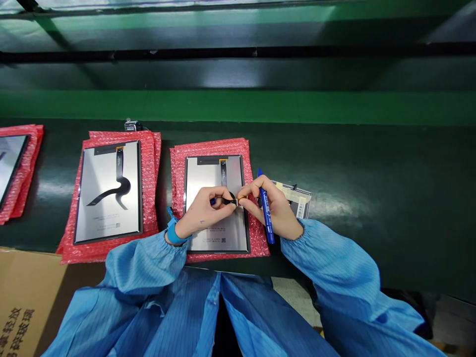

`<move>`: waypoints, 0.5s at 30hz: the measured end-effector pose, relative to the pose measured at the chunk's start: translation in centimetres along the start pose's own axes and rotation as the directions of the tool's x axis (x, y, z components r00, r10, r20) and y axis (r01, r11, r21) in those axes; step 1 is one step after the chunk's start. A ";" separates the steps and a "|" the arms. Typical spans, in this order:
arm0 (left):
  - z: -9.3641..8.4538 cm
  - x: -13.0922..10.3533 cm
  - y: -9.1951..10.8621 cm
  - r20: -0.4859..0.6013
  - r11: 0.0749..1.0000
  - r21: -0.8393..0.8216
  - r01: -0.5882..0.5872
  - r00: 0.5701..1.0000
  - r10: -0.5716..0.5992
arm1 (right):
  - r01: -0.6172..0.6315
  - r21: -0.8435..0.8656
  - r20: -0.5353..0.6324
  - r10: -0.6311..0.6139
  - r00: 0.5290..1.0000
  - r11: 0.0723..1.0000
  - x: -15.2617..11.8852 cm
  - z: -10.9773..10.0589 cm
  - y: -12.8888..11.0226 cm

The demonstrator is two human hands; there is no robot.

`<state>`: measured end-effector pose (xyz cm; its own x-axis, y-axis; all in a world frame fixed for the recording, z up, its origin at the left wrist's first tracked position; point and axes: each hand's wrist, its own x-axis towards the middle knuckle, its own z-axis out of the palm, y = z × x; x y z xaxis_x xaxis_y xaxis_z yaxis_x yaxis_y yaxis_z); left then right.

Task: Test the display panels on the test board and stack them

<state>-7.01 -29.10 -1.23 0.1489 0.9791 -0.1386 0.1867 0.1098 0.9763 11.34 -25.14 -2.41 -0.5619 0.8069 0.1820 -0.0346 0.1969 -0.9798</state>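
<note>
An LCD panel (201,176) lies back side up on red bubble-wrap bags (257,238) in front of me. A dark flex cable (223,173) runs down from its top edge. My left hand (203,210) pinches the lower part of that cable between thumb and index finger. My right hand (277,210) is closed at the cable's tip, thumb and index fingertip meeting over a small yellowish end. A blue marker pen (267,213) is tucked between the fingers of the same hand, slanting across it. What exactly the right fingertips grip is too small to tell.
Left of me another panel (107,208) lies on red bubble wrap (148,198), with a further panel (11,158) at the far left. A small metallic device (132,125) stands behind. A labelled part (303,201) lies beyond my right wrist. A cardboard box (29,287) is at lower left.
</note>
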 end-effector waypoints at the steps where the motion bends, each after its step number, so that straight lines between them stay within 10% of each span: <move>1: 0.0 0.0 -0.1 -0.004 1.000 -0.004 0.005 1.000 -0.005 | 0.002 -0.001 0.003 -0.002 1.000 1.000 0.0 0.0 0.0; 15: -0.2 0.1 -0.1 -0.008 0.999 -0.007 0.048 0.999 -0.048 | -0.009 -0.056 0.009 0.010 1.000 0.998 -0.1 0.0 0.1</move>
<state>-7.23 -29.00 -1.28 0.1319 0.9740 -0.1844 0.1870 0.1582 0.9695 11.42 -25.14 -2.55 -0.5694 0.8039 0.1718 0.0165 0.2201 -0.9753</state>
